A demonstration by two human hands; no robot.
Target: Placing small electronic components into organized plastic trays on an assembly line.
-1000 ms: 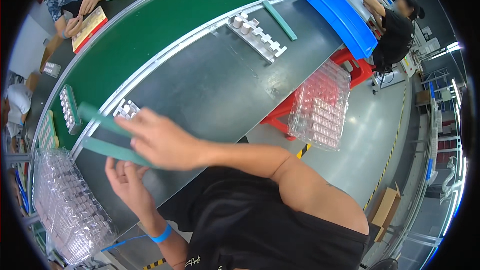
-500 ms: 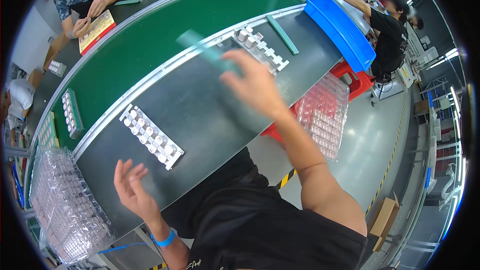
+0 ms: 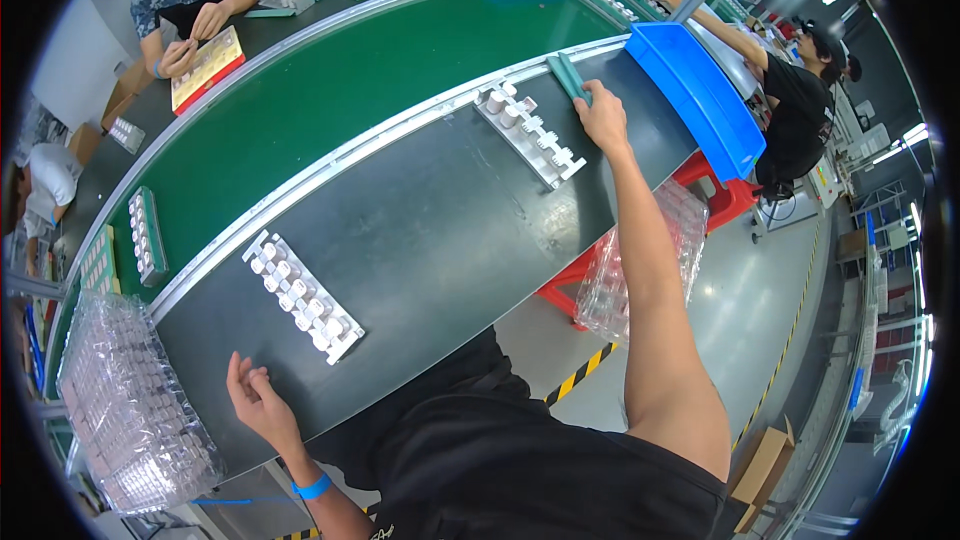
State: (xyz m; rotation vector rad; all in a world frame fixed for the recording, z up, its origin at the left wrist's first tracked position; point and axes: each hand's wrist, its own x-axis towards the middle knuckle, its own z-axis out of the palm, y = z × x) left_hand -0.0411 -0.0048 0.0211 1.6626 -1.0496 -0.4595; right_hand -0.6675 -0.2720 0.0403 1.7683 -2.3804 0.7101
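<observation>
Conveyor belt, wide and green, curves along the far side of the dark tabletop. At the tabletop's left end sits a wrapped stack of clear plastic trays; at its right end lies a long blue bin. Beyond the near edge on the right, a clear tray lies by a red stool, partly hidden behind the forearm. Two pale racks rest on the tabletop, well apart: the left rack near the left hand, the right rack close to the right hand. The left grip is empty, fingers loosely curled and thumb apart. The right grip pinches the near end of a green strip, which lies between the right rack and the blue bin, near the belt. Smallest are the white cylinders standing in rows on the left rack.
</observation>
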